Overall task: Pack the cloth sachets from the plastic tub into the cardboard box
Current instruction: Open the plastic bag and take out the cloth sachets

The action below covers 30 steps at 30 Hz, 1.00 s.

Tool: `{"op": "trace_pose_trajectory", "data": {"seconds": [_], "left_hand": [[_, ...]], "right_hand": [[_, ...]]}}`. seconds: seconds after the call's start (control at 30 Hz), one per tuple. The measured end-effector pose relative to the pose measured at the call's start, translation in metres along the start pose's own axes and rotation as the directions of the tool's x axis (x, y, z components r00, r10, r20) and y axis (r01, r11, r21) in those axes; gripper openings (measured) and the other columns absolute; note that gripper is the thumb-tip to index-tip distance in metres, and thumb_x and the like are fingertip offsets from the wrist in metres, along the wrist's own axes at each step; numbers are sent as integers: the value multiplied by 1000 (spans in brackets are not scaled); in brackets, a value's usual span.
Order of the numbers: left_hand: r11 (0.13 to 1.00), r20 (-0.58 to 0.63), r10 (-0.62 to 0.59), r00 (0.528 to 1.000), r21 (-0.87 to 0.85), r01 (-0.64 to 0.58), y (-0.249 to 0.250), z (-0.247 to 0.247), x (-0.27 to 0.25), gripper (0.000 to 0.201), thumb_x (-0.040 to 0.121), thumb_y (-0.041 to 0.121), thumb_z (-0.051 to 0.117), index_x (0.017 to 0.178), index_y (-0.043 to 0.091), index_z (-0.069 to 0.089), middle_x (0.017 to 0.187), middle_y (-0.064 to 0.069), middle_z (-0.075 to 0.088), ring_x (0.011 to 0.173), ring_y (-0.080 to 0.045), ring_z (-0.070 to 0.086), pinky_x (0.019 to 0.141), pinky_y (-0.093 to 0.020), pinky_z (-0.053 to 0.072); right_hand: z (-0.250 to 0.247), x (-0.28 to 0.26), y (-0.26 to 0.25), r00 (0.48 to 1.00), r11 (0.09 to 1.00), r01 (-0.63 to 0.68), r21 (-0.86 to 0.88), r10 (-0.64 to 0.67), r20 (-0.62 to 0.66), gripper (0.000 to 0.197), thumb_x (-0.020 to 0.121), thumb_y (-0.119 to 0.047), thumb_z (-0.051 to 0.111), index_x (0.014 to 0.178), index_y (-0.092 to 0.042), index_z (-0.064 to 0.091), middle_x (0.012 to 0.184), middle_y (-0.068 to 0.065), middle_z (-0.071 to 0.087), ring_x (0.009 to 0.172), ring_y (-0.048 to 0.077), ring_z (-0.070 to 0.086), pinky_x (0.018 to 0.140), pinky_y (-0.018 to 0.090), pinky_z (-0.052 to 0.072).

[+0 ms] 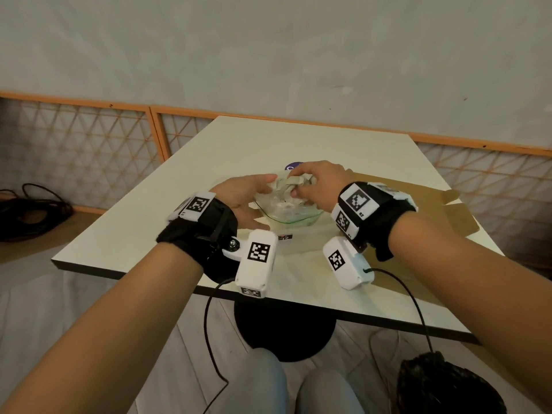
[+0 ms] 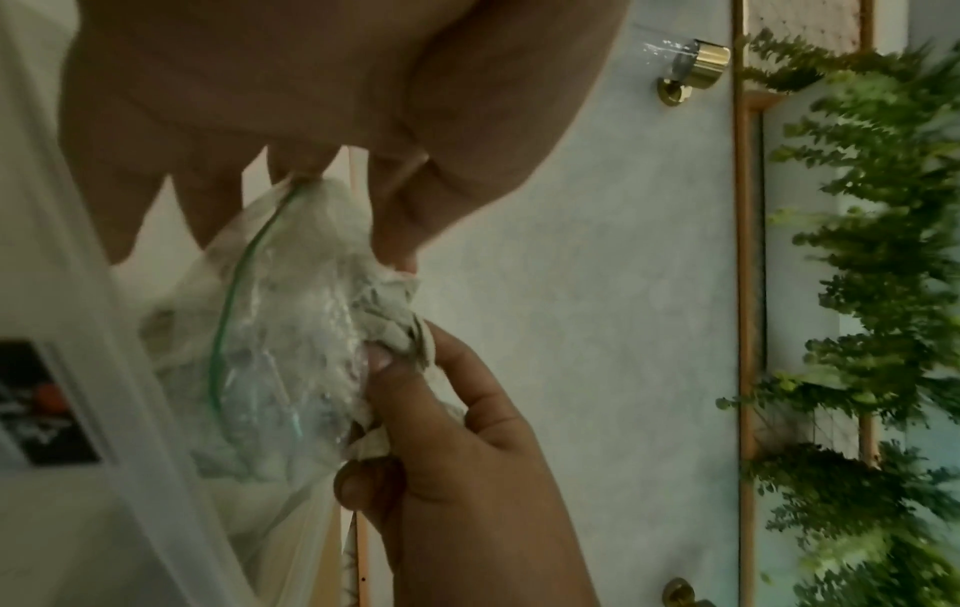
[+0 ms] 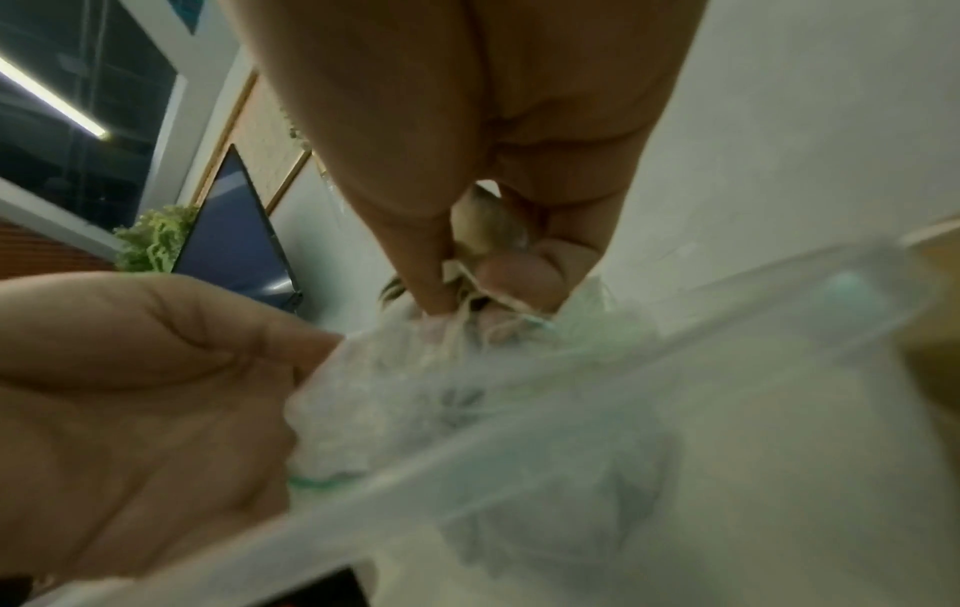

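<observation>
Two hands on a crinkly clear bag (image 1: 286,206) of crumpled cloth sachets (image 1: 288,186), right fingers (image 1: 298,192) pinching cloth, left fingers (image 1: 263,182) straight.

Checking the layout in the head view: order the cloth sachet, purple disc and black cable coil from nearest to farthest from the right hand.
1. Cloth sachet: pinched by the right hand.
2. Purple disc: just beyond, on the table.
3. Black cable coil: far left, off the table.
</observation>
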State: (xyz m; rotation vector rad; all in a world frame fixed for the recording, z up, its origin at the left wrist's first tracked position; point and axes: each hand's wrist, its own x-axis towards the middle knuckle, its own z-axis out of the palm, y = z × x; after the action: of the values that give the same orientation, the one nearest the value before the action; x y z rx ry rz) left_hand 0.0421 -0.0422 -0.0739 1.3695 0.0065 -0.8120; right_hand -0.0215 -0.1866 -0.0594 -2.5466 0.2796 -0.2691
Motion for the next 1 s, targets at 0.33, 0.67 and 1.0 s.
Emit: {"op": "trace_pose_trajectory", "data": {"seconds": [0.33, 0.67, 1.0], "left_hand": [[989, 3, 22, 1000, 145, -22, -17, -9, 15, 45, 69, -28, 39, 87, 9, 59, 90, -12, 59, 93, -29, 54, 63, -30, 47], [784, -123, 179, 976, 617, -66, -10, -24, 13, 79, 70, 2, 74, 135, 36, 44, 132, -7, 49, 119, -28, 48, 98, -38, 46], [978, -64, 158, 985, 147, -148, 5, -10, 2, 42, 83, 66, 52, 100, 29, 64, 97, -1, 63, 94, -19, 60, 78, -32, 52]], "right_hand": [[9, 18, -30, 968, 910, 174, -377, -87, 237, 51, 78, -33, 71, 124, -21, 56, 121, 3, 60, 108, 23, 55, 73, 22, 38], [2, 30, -10, 979, 954, -124, 273, 73, 191, 21, 83, -19, 68, 100, -7, 65, 79, 11, 62, 62, 16, 56, 48, 21, 40], [8, 35, -24, 975, 950, -141, 278, 84, 205, 10, 82, -17, 69, 83, -20, 60, 66, 4, 60, 45, 9, 49, 45, 17, 42]]}}
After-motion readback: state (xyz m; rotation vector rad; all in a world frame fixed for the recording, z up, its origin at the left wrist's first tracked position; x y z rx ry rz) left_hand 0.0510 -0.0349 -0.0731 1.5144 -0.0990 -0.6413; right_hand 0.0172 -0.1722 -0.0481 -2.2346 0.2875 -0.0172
